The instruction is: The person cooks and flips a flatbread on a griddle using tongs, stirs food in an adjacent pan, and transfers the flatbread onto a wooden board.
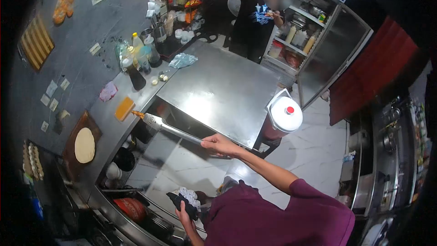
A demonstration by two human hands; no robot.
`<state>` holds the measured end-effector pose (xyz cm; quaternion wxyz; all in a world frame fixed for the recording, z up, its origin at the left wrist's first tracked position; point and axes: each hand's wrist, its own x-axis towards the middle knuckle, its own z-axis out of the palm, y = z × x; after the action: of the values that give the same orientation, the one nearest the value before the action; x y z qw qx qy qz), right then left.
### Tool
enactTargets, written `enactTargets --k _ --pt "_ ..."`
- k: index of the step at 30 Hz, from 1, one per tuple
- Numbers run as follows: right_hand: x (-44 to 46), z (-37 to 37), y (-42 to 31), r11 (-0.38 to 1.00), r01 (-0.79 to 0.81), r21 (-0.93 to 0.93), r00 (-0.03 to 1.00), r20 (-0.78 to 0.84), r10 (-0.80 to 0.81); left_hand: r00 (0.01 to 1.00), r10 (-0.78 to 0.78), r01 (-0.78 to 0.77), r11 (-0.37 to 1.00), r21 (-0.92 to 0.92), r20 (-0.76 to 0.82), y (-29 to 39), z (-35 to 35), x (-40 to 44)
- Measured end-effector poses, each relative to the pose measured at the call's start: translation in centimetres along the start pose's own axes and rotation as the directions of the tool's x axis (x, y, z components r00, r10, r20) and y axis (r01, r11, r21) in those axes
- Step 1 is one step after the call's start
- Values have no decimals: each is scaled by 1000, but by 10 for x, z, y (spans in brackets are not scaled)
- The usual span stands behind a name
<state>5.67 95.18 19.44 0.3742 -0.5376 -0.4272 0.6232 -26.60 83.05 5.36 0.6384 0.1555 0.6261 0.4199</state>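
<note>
My right hand point(221, 145) is closed on the handle end of metal tongs point(180, 133). A small orange-brown piece of food point(138, 114) shows at the tips of the tongs, beside an orange rectangular block point(124, 109) on the counter. Low in the view, my left hand point(184, 216) grips a dark cloth point(180, 200). White patterned fabric point(190, 196) bunches right behind that cloth. On a brown board point(73, 164) at the left lies a round of flat pale dough point(84, 146).
A steel worktable point(214, 91) stands ahead, with crumpled foil point(183, 60) on its far corner. Bottles point(135, 75) crowd the wall counter. A white-lidded drink cooler point(286, 116) stands at the table's right. Another person point(252, 32) is near an open fridge point(334, 50).
</note>
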Motion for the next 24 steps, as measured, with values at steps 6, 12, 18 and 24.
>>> enactTargets --k 6,12,18,24 --pt "26 45 0 998 1 55 999 -54 2 999 34 -34 999 -2 6 52 -29 36" --pt "62 103 -8 998 48 33 996 -73 -46 1000 27 -27 999 -40 -11 81 -74 66" --pt "71 126 -11 997 25 66 995 -96 -18 995 -53 55 998 22 -84 88 -96 97" --pt "58 109 -3 996 5 88 985 -174 11 999 -45 44 997 61 19 95 -87 116"
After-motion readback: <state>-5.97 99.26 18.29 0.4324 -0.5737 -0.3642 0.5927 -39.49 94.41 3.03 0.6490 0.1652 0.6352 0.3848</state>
